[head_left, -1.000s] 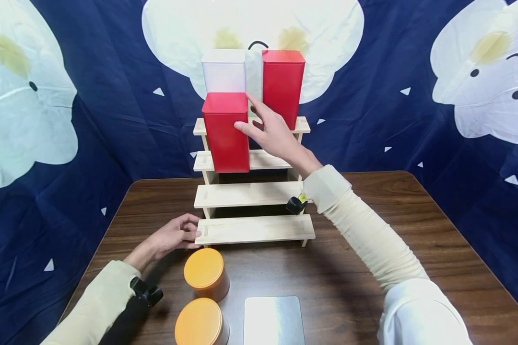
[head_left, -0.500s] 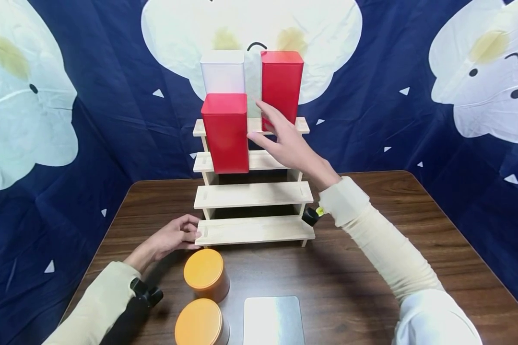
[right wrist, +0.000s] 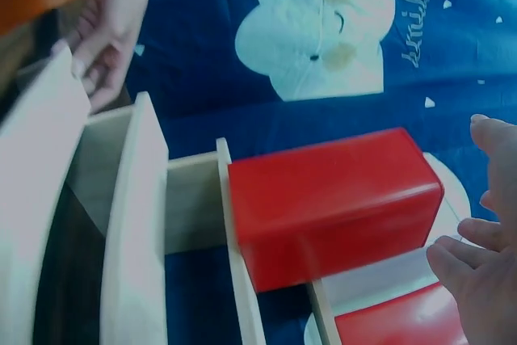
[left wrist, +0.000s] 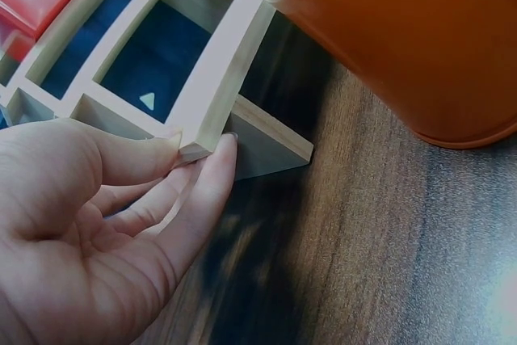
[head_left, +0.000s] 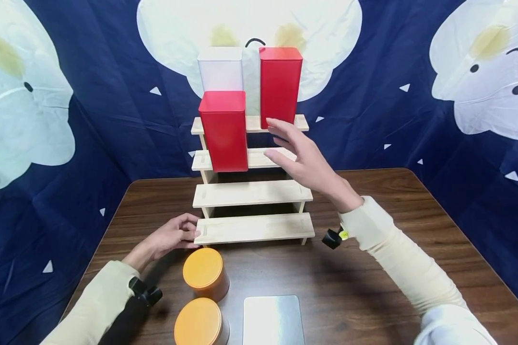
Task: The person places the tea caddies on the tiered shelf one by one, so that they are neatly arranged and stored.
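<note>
My left hand [head_left: 170, 237] pinches the left end of the lowest board of a stepped wooden display rack [head_left: 254, 229]; in the left wrist view, thumb and fingers [left wrist: 206, 208] close on the board's corner. My right hand [head_left: 308, 160] hovers with spread fingers before the rack's right side, holding nothing. A tall red tin [head_left: 224, 136] stands at the left of the second tier from the top. Behind it, a white tin [head_left: 221, 72] is partly hidden on the top tier. Another red tin [head_left: 280, 86] stands at the top tier's right.
Two round orange tins [head_left: 203, 268] stand on the dark wooden table [head_left: 362, 287] in front of the rack's left end. A flat silver tin [head_left: 273, 321] lies to their right. A blue cloth with cloud prints [head_left: 354, 143] hangs behind and at the sides.
My right hand has drawn away from the front red tin, moving right and down toward me. The red tin stays in place. My left hand keeps its hold on the rack.
</note>
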`<state>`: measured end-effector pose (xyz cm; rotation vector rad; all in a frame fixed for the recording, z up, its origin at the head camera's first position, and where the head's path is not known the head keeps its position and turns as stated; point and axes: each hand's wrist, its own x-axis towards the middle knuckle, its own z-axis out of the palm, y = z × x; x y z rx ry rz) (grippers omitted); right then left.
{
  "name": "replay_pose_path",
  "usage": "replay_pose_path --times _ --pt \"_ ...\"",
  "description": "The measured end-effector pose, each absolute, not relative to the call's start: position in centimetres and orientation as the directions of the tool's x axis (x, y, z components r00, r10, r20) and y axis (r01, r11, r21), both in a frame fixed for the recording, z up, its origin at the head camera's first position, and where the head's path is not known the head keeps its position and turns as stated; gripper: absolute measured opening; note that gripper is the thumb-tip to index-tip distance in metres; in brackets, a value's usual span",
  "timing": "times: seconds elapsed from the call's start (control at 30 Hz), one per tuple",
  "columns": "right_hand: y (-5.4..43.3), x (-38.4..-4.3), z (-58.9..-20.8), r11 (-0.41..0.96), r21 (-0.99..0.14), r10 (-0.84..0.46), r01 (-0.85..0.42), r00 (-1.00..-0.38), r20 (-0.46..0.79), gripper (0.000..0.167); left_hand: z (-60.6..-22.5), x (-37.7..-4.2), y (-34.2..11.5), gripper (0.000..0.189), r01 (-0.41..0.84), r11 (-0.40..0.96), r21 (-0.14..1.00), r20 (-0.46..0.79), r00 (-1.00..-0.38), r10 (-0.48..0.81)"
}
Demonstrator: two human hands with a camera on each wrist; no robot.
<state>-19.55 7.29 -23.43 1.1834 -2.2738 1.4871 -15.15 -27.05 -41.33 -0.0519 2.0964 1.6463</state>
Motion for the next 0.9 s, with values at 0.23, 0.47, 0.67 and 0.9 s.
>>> replay_pose_path --times 0.23,0.47,0.67,0.9 --pt "8.3 -18.6 -26.5 0.074 -0.675 -0.580 -0.734 -0.583 0.569 0.060 -41.2 -15.3 -27.0 0.043 -0.314 0.282 0.907 -0.386 -0.887 0.255" --pt "9.3 -16.1 -28.0 0.064 -0.657 -0.643 -0.751 -0.535 0.548 0.063 -41.2 -15.3 -27.1 0.043 -0.311 0.263 0.913 -0.378 -0.887 0.264" --pt "9.8 -14.2 -29.0 0.064 -0.679 -0.675 -0.731 -0.533 0.510 0.062 -41.4 -15.3 -27.2 0.043 -0.313 0.257 0.914 -0.378 -0.888 0.262" --pt "9.9 -11.1 -30.7 0.047 -0.715 -0.754 -0.698 -0.494 0.433 0.062 -41.4 -15.2 -27.2 0.043 -0.319 0.257 0.912 -0.382 -0.887 0.258"
